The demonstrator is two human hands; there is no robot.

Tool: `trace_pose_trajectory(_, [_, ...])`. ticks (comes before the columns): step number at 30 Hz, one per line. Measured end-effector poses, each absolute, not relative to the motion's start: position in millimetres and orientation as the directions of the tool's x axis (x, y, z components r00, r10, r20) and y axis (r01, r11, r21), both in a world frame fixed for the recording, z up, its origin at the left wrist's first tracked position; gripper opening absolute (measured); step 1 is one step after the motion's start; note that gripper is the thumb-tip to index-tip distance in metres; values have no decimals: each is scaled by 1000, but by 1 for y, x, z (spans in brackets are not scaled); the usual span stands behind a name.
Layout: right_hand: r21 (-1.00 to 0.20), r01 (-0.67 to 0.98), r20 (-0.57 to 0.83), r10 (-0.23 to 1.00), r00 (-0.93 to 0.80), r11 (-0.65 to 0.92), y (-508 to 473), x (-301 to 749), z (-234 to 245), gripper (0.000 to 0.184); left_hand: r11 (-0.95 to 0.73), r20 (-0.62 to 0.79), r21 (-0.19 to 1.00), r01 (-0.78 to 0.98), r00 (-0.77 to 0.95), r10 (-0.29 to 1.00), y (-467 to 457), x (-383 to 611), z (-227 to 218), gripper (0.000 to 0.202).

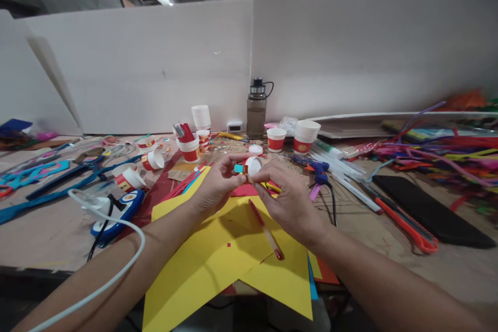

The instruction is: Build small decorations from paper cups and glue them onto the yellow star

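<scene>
Between my two hands, over the yellow paper, is a small paper cup (254,166), tipped so its white side faces right. My left hand (216,184) pinches it from the left, thumb below and fingers above. A small light-blue piece (238,168) shows by the cup between those fingers; whether it is stuck on I cannot tell. My right hand (288,199) is closed at the cup's right edge, thumb and fingertips together. Beneath lie yellow paper sheets (194,280) with a red-and-clear pen (267,231) and a tiny red square (229,245) on them.
A glue gun (319,171), box cutter (408,225) and black phone-like slab (431,210) lie right. Paper cups (306,137), a pen-filled cup (189,148) and a bottle (256,111) stand behind. Left are tipped cups (130,180), a blue power strip (130,212) and a white cable (140,249).
</scene>
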State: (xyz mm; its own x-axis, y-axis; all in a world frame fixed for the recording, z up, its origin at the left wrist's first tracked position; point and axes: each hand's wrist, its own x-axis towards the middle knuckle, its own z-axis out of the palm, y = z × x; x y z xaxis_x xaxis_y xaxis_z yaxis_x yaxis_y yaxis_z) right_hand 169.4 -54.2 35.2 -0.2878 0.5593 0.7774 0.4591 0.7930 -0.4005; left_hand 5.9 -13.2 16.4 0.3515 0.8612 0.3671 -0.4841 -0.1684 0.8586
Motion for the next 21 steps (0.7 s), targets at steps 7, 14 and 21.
trace_pose_trajectory(7, [-386, 470, 782, 551, -290, 794, -53, 169, 34, 11, -142, 350, 863, -485, 371, 860, -14, 5, 16, 39])
trace_pose_trajectory(14, [-381, 475, 782, 551, -293, 793, -54, 169, 32, 12, -127, 333, 870, -476, 379, 863, -16, 6, 18, 40])
trace_pose_trajectory(21, [-385, 469, 782, 551, -292, 795, -53, 169, 33, 12, -112, 318, 872, -477, 376, 871, -15, 5, 18, 40])
